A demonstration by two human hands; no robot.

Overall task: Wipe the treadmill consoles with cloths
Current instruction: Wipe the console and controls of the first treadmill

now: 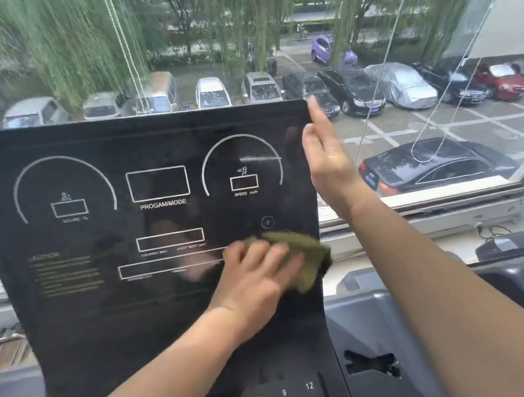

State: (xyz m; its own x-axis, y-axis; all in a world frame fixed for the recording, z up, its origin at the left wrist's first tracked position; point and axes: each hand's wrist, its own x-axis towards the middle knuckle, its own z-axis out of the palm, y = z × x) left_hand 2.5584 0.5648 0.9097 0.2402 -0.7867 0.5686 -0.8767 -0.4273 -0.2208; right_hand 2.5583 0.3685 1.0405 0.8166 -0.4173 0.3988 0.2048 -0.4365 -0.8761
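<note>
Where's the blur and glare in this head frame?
Head view: motion blur smears the left hand and the green cloth, and the small print at lower left of the console is unreadable. The console's glossy face carries a pale glare streak across the speed dial. The wide-angle lens bows the console's side edges. Soft daylight comes through the window, with no hard shadows.

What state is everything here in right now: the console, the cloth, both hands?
console, displays dark, unlit.
cloth, bunched, pressed against the console's lower right.
left hand, fingers spread, pressing the cloth.
right hand, fingers straight, at the console's right edge.
</note>
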